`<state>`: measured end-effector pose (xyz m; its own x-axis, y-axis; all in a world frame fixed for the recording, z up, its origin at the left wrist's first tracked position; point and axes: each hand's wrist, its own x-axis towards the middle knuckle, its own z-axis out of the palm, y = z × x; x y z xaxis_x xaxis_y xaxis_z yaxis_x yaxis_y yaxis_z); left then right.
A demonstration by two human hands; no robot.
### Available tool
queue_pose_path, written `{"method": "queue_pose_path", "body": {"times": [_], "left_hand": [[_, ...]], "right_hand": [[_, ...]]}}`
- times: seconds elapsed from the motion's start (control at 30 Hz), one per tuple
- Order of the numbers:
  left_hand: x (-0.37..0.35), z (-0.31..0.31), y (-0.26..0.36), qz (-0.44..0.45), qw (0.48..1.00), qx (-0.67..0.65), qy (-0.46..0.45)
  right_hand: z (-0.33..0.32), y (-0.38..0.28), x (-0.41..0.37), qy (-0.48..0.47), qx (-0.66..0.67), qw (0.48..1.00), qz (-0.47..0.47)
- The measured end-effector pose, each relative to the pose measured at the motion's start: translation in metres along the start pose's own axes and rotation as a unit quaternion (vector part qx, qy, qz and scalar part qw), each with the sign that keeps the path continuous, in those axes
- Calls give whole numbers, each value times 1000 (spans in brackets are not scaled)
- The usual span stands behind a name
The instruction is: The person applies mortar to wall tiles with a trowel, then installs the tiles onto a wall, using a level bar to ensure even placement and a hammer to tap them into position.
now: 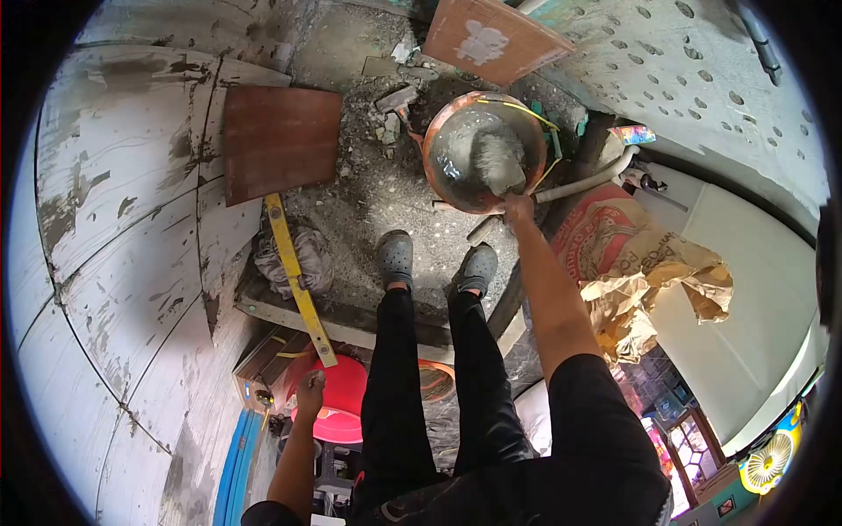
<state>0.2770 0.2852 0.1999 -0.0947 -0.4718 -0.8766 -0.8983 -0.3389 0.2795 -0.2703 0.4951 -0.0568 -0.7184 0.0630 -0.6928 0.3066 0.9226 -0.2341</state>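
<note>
left hand (pixel 309 390) curled, nothing held | right hand (pixel 517 209) at pan (pixel 456 149) rim, grip unclear

Orange basin (pixel 436 131), seemingly grey mortar (pixel 496 159).

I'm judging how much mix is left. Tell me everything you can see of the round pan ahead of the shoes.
The round pan is a shallow bowl with an orange rim, its inside coated in wet grey mix with a thicker lump toward the near side. It sits upright on the gritty, rubble-strewn floor. The right hand meets its near rim; the grip is unclear. A yellow cord crosses its far rim.
</note>
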Motion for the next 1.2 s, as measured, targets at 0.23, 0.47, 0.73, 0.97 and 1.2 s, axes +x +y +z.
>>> {"method": "queue_pose_path", "body": {"times": [0.23, 0.47, 0.73, 0.97, 1.2], "left_hand": [[-2, 5, 4, 17, 1000, 5, 3], [-7, 6, -5, 7, 999, 37, -15], [-12, 12, -14, -19, 1000, -3, 8], [-13, 25, -17, -28, 998, -61, -9], [-14, 30, -24, -39, 997, -67, -7]], "right_hand": [[-19, -12, -5, -12, -362, 914, -183], [-41, -68, -42, 107, -70, 988, -83], [-42, -80, -26, 11, -270, 942, -198], [-73, -78, -52, 6, -407, 883, -235], [-40, -98, -42, -30, -318, 916, -242]]}}
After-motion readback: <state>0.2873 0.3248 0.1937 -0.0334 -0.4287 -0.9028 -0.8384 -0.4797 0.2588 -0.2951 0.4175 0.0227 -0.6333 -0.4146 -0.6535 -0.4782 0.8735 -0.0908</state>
